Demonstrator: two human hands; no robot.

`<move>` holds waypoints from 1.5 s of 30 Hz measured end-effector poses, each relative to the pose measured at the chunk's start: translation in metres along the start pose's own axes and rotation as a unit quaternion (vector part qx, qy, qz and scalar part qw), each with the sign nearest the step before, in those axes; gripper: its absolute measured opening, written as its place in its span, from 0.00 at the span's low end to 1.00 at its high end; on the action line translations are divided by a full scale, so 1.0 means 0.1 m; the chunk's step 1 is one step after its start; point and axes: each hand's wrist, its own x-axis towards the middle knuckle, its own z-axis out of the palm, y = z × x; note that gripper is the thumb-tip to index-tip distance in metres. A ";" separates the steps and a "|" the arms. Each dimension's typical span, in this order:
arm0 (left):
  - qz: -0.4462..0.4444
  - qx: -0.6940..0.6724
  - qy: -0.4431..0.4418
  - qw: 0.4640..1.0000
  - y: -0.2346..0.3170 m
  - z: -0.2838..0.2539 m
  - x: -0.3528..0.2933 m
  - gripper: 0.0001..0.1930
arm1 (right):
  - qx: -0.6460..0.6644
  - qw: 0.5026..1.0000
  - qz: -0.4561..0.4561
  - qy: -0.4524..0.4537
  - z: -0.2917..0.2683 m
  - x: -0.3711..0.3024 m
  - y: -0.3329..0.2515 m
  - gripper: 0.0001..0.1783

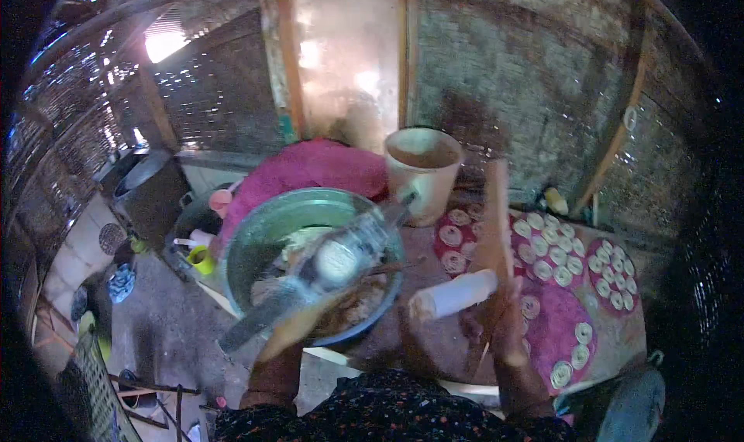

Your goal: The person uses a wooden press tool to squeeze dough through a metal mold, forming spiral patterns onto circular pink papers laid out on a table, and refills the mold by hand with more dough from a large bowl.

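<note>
My left hand (293,330) is closed on a press body (341,260), a long dark bar with a shiny metal cylinder at its middle. It is tilted over a large green metal basin (252,209) and smeared by motion. Inside the basin lie pale dough (304,240) and a brownish mass (353,309). My right hand (508,326) grips a press plunger (494,217), a wooden bar held upright with a whitish cylinder (457,295) sticking out sideways to the left. The two parts are apart.
Coiled pale noodle rounds (560,272) lie on purple mats on the table's right. A beige bucket (422,182) and magenta cloth (310,163) stand behind the basin. At left are a yellow cup (201,261) and a dark pot (147,182).
</note>
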 end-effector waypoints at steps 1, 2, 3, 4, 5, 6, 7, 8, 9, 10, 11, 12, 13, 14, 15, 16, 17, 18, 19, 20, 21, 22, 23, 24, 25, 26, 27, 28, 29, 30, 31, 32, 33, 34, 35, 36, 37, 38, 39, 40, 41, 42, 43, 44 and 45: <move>-0.042 0.030 -0.082 0.995 -0.15 0.23 -0.07 0.17 | 0.049 0.998 0.006 -0.048 -0.11 -0.19 -0.17 0.35; -0.074 0.073 -0.154 0.983 -0.15 0.40 -0.18 0.18 | -0.064 0.995 -0.069 0.014 0.03 -0.31 -0.29 0.35; -0.098 0.109 -0.217 0.965 -0.14 0.55 -0.27 0.18 | -0.133 0.986 -0.078 0.057 -0.03 -0.41 -0.33 0.37; -0.108 0.127 -0.273 0.947 -0.18 0.72 -0.31 0.19 | -0.211 0.968 -0.083 0.110 -0.10 -0.53 -0.37 0.41; -0.115 0.143 -0.325 0.928 -0.23 0.88 -0.35 0.19 | -0.284 0.942 -0.080 0.163 -0.18 -0.64 -0.42 0.45; -0.119 0.152 -0.370 0.909 -0.27 1.03 -0.36 0.19 | -0.433 0.874 -0.159 0.151 -0.17 -0.69 -0.53 0.46; -0.121 0.156 -0.410 0.891 -0.34 1.18 -0.36 0.20 | -0.504 0.834 -0.163 0.156 -0.10 -0.74 -0.63 0.49; -0.125 0.176 -0.438 0.873 -0.27 1.26 -0.41 0.20 | -0.560 0.797 -0.174 0.147 0.01 -0.78 -0.73 0.52; -0.122 0.178 -0.463 0.859 -0.28 1.38 -0.38 0.21 | -0.560 0.795 -0.167 0.162 0.00 -0.87 -0.82 0.52; -0.120 0.181 -0.491 0.844 -0.29 1.51 -0.40 0.21 | -0.642 0.743 -0.148 0.120 -0.03 -0.95 -0.91 0.53; -0.117 0.187 -0.514 0.829 -0.27 1.63 -0.43 0.22 | -0.715 0.684 -0.129 0.072 -0.05 -1.04 -0.99 0.54; -0.110 0.182 -0.544 0.812 -0.31 1.80 -0.43 0.22 | -0.892 0.446 -0.075 -0.003 -0.10 -1.12 -1.06 0.54; -0.103 0.175 -0.572 0.795 -0.36 1.96 -0.42 0.23 | -0.893 0.446 -0.058 0.011 -0.12 -1.19 -1.14 0.54; -0.099 0.171 -0.593 0.780 -0.36 2.09 -0.42 0.23 | -0.802 0.589 -0.077 0.059 -0.12 -1.24 -1.23 0.53; -0.098 0.167 -0.609 0.769 -0.37 2.24 -0.43 0.24 | -0.687 0.712 -0.098 0.109 -0.15 -1.31 -1.28 0.52; -0.095 0.163 -0.627 0.756 -0.39 2.37 -0.44 0.24 | -0.757 0.640 0.077 0.112 -0.23 -1.43 -1.28 0.50; -0.090 0.151 -0.644 0.744 -0.40 2.52 -0.44 0.25 | -0.754 0.639 0.088 0.122 -0.30 -1.47 -1.27 0.50; -0.085 0.139 -0.661 0.732 -0.40 2.67 -0.43 0.25 | -0.751 0.648 0.029 0.123 -0.36 -1.48 -1.25 0.50; -0.064 0.102 -0.684 0.720 -0.41 2.82 -0.44 0.25 | -0.745 0.655 -0.031 0.124 -0.41 -1.52 -1.26 0.50; -0.067 0.098 -0.688 0.716 -0.51 2.94 -0.50 0.25 | -0.676 0.720 0.030 0.156 -0.45 -1.57 -1.26 0.49; -0.053 0.094 -0.691 0.714 -0.66 3.06 -0.59 0.25 | -0.674 0.721 0.037 0.156 -0.50 -1.63 -1.27 0.49; -0.040 0.090 -0.694 0.713 -0.77 3.13 -0.67 0.25 | -0.681 0.715 0.029 0.156 -0.59 -1.68 -1.28 0.49; -0.046 0.079 -0.700 0.708 -0.72 3.25 -0.64 0.25 | -0.688 0.707 0.027 0.164 -0.74 -1.77 -1.28 0.50; -0.155 0.041 -0.696 0.700 -0.51 3.35 -0.52 0.23 | -0.642 0.755 -0.025 0.128 -0.98 -1.94 -1.28 0.50; -0.268 0.005 -0.678 0.685 -0.36 3.42 -0.42 0.21 | -0.601 0.788 0.021 0.134 -0.97 -1.97 -1.47 0.49; -0.304 -0.106 -0.615 0.719 -0.27 3.48 -0.41 0.19 | -0.483 0.836 0.188 0.183 -1.32 -2.42 -1.42 0.51; -0.253 -0.078 -0.656 0.707 -0.22 3.60 -0.35 0.21 | -0.367 0.828 0.340 0.253 -1.60 -2.88 -1.40 0.54; -0.194 -0.085 -0.673 0.709 -0.19 3.67 -0.25 0.25 | -0.193 0.895 0.307 0.261 -1.60 -3.13 -1.38 0.55; -0.137 -0.094 -0.691 0.703 -0.18 3.80 -0.15 0.28 | -0.002 0.940 0.242 0.242 -1.55 -3.25 -1.30 0.55; -0.164 -0.193 -0.652 0.715 -0.11 3.86 -0.07 0.32 | 0.120 0.948 0.214 0.205 -1.49 -3.32 -1.22 0.55; -0.182 -0.298 -0.596 0.723 -0.14 4.03 -0.02 0.35 | 0.181 0.945 0.204 0.182 -1.48 -3.34 -1.16 0.56; -0.191 -0.404 -0.545 0.709 -0.17 4.22 0.02 0.37 | 0.231 0.939 0.193 0.167 -1.45 -3.37 -1.11 0.56; -0.188 -0.507 -0.472 0.697 -0.25 4.43 0.03 0.40 | 0.252 0.936 0.192 0.155 -1.46 -3.35 -1.07 0.57; -0.257 -0.595 -0.456 0.609 -0.27 4.59 0.13 0.40 | 0.264 0.933 0.193 0.151 -1.47 -3.34 -1.06 0.57; -0.322 -0.671 -0.434 0.507 -0.31 4.76 0.19 0.39 | 0.275 0.931 0.189 0.149 -1.51 -3.34 -1.04 0.58; -0.324 -0.673 -0.432 0.505 -0.35 4.92 0.19 0.39 | 0.277 0.931 0.186 0.148 -1.53 -3.33 -1.07 0.58; -0.305 -0.649 -0.449 0.532 -0.46 5.07 0.16 0.39 | 0.278 0.930 0.189 0.147 -1.54 -3.31 -1.09 0.59; -0.289 -0.624 -0.469 0.555 -0.59 5.21 0.11 0.39 | 0.276 0.931 0.184 0.151 -1.59 -3.32 -1.12 0.59; -0.286 -0.626 -0.466 0.556 -0.75 5.25 0.08 0.39 | 0.267 0.933 0.187 0.150 -1.62 -3.32 -1.15 0.60; -0.331 -0.633 -0.452 0.534 -0.93 5.27 0.03 0.38 | 0.256 0.936 0.188 0.155 -1.66 -3.30 -1.16 0.60; -0.379 -0.638 -0.441 0.505 -0.99 5.31 -0.01 0.37 | 0.248 0.936 0.188 0.167 -1.73 -3.31 -1.16 0.61; -0.380 -0.638 -0.442 0.503 -1.06 5.33 -0.05 0.37 | 0.259 0.924 0.190 0.207 -1.81 -3.36 -1.11 0.64; -0.423 -0.666 -0.420 0.447 -1.12 5.33 -0.11 0.36 | 0.259 0.924 0.188 0.209 -1.86 -3.39 -1.07 0.64; -0.464 -0.692 -0.393 0.389 -1.17 5.31 -0.14 0.35 | 0.272 0.920 0.198 0.202 -1.90 -3.42 -1.02 0.64; -0.465 -0.693 -0.391 0.388 -1.22 5.32 -0.15 0.35 | 0.286 0.915 0.208 0.195 -1.92 -3.43 -1.00 0.64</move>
